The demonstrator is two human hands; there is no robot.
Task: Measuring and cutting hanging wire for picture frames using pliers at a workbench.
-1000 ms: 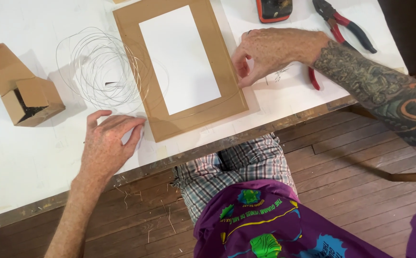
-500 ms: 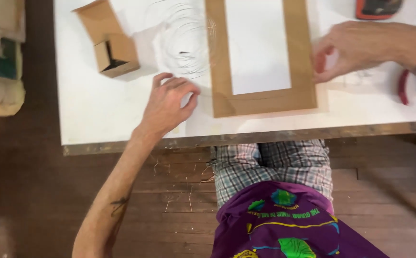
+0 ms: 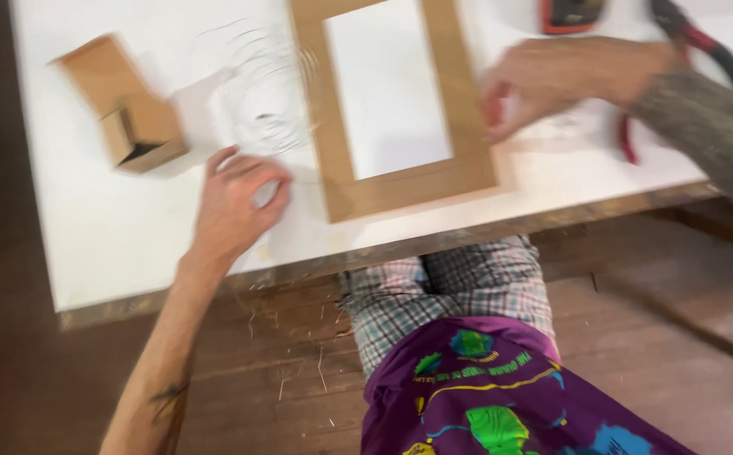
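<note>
A brown cardboard frame (image 3: 400, 190) with a rectangular opening lies on the white table (image 3: 114, 244). My left hand (image 3: 236, 206) rests on the table left of the frame, fingers curled near a coil of thin wire (image 3: 269, 93); whether it pinches the wire is blurred. My right hand (image 3: 564, 80) sits at the frame's right edge, fingers bent against it. Red-handled pliers (image 3: 703, 50) lie behind my right wrist.
An open brown cardboard box (image 3: 126, 109) lies at the table's left. A red and black device (image 3: 573, 13) sits at the far edge. The table's worn front edge (image 3: 299, 274) runs above my knees. Wood floor lies below.
The view has swung about, first left, then partly back right, and is blurred. Both hands stay at the same places beside the frame.
</note>
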